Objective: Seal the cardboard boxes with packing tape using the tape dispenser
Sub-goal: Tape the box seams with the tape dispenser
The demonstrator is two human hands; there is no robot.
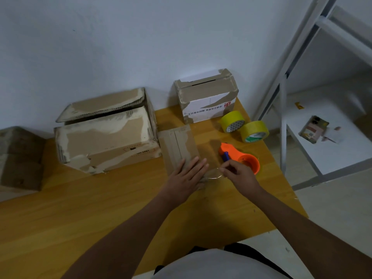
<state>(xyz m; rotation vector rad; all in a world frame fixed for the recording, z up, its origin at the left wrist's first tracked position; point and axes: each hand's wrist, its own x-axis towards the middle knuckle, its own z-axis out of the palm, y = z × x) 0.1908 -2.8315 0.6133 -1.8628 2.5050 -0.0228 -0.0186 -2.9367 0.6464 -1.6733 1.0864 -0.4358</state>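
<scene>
A small flat cardboard box (179, 146) lies on the wooden table (90, 208), its flaps closed along a centre seam. My left hand (188, 176) rests flat on its near end, fingers spread. My right hand (239, 174) pinches the end of a clear tape strip (213, 175) beside the box's right near corner. The orange tape dispenser (239, 157), with a blue part, lies on the table just behind my right hand.
A large worn cardboard box (106, 135) with a raised flap stands at the left. A white and brown box (207, 97) stands at the back. Two yellow tape rolls (244, 127) lie beside it. Another box (20, 158) sits far left. A white metal shelf (326, 141) stands right.
</scene>
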